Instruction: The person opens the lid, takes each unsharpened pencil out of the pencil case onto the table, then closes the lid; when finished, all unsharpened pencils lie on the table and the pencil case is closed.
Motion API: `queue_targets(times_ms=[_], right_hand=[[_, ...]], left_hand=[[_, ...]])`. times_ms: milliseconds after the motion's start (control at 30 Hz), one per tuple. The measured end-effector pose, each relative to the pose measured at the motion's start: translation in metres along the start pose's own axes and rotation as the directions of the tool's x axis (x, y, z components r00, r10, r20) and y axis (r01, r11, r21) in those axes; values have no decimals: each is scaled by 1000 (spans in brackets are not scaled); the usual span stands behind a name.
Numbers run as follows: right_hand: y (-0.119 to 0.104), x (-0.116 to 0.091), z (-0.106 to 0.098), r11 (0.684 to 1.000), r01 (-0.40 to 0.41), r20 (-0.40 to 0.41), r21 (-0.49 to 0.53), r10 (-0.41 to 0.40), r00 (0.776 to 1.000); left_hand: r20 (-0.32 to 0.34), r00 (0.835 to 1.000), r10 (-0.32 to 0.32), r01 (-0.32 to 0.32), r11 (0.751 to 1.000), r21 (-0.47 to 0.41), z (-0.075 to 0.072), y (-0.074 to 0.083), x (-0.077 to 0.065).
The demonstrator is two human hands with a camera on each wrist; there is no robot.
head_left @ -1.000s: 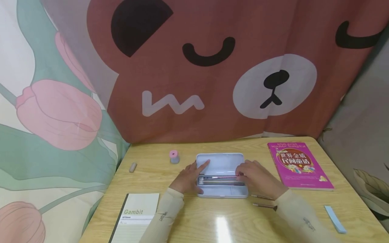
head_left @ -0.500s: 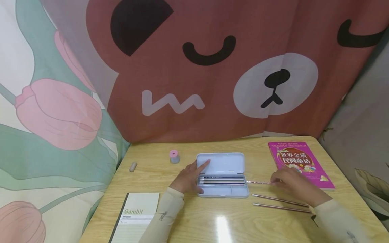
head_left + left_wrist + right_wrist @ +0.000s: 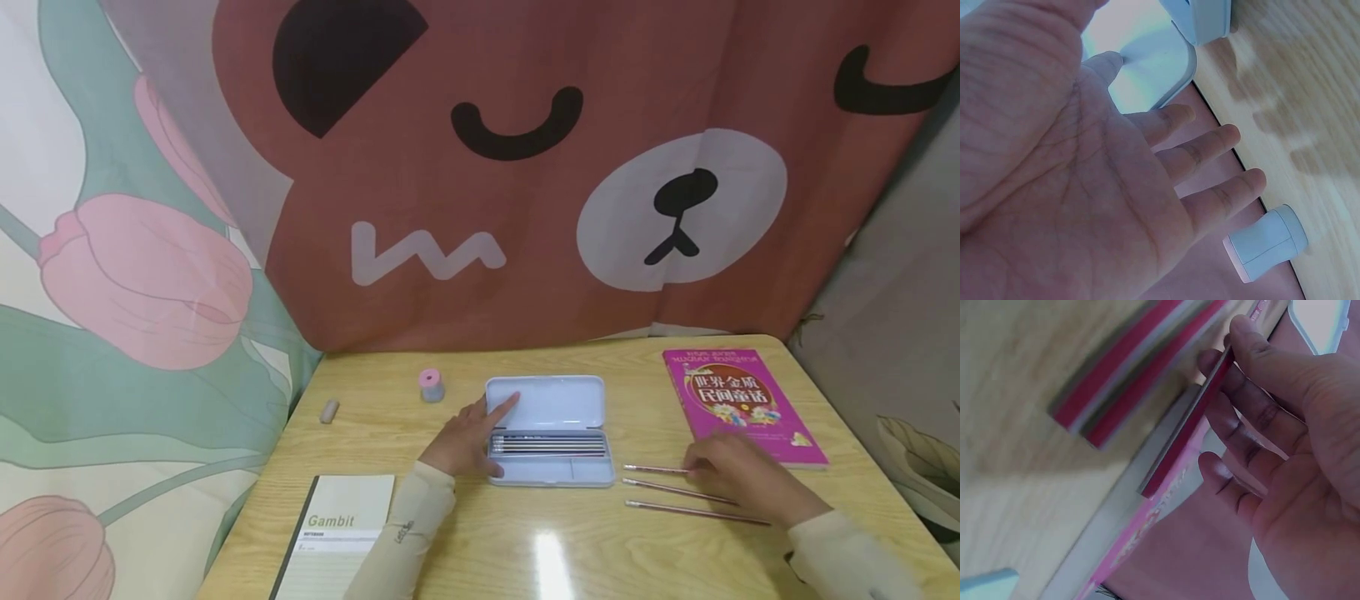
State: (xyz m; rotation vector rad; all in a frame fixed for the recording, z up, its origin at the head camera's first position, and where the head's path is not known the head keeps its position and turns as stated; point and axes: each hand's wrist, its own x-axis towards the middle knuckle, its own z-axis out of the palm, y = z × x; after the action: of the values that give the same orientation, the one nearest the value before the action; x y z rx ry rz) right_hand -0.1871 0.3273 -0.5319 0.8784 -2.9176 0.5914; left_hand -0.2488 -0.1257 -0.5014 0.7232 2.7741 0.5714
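Note:
A white pencil case [image 3: 551,402] stands with its lid raised, and several dark striped pencils [image 3: 551,447] lie in its back compartment. My left hand [image 3: 459,442] steadies its left end, index finger on the inside of the lid and thumb at the front corner; the other fingers reach out straight in the left wrist view. Right of the case, my right hand [image 3: 753,479] pinches a red striped pencil [image 3: 1188,425] between thumb and fingers, low over the table. Two similar pencils, a middle one [image 3: 675,489] and a nearer one [image 3: 697,512], lie roughly parallel to it.
A pink book [image 3: 742,404] lies just behind my right hand. To the left are a pink and grey sharpener [image 3: 431,386], a grey eraser [image 3: 328,411] and a Gambit notebook [image 3: 341,542]. A pale blue strip [image 3: 988,586] shows in the right wrist view.
My right hand has drawn a pencil out of the case to the right, then brought it slightly nearer, beside the two on the table. My left hand has stayed at the case.

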Motion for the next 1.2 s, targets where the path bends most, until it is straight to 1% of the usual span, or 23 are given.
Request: queue_targets(times_ms=[233,400,467,633,767,800,867,933,1033,1200], right_hand=[[-4,0,6,998,-68,21,-4,68,997],[-5,1,5,998,-61,20,2,61,998],[-7,3,4,997,-75,26,9,75,997],[-20,21,4,993,-110,6,-35,110,994],[-34,39,11,993,-81,-31,-90,78,996],[-38,43,12,993,-73,-33,-97,70,997],[-45,52,16,991,-84,-28,-103,81,996],[-51,60,19,992,-90,-15,-90,89,996],[-59,71,24,995,-74,-15,-61,73,997],[-70,87,33,999,18,-52,-42,-20,998]], left_hand=[[-7,1000,16,-16,1000,13,0,-1,1],[-4,1000,10,-10,1000,-1,0,-1,1],[-3,1000,8,-8,1000,-4,0,-1,1],[0,1000,1,-1,1000,-2,0,-1,1],[2,1000,-3,3,1000,0,1,0,1],[2,1000,-6,6,1000,0,1,0,1],[1,1000,-10,10,1000,0,1,0,1],[1,1000,-14,14,1000,1,1,0,1],[1,1000,-14,14,1000,4,1,0,1],[3,1000,-20,20,1000,10,1,0,1]])
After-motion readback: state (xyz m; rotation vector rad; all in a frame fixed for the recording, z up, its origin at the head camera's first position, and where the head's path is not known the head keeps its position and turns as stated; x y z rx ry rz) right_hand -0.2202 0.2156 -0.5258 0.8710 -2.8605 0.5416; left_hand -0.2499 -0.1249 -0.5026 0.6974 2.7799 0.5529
